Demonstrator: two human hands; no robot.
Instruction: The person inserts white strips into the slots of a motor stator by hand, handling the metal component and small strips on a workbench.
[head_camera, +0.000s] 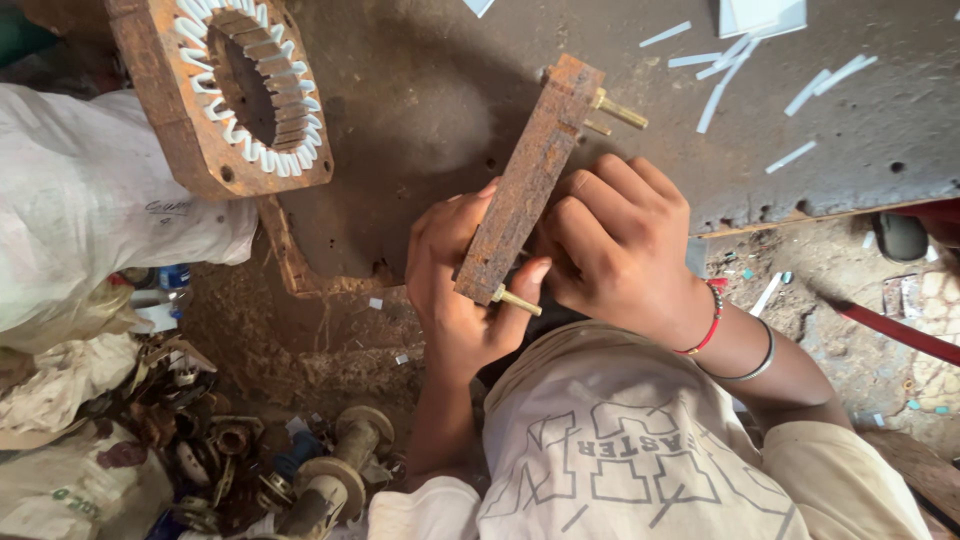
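Up on your bench (430, 90) sits a second rusty stator (225, 90) lined with white slot paper, white paper strips (735, 60) scattered right, motor scrap (300, 470) and white sacks (90, 200) piled below left.

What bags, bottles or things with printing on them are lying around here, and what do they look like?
White sack: at the left edge, bulging, woven, with small dark printing.
Second sack: bottom left corner, dirty white, green printing.
Plastic bottle: under the white sack, clear with a blue label, mostly hidden.
Shirt print: on the person's pale shirt, large grey block letters.
No signs or screens in view.
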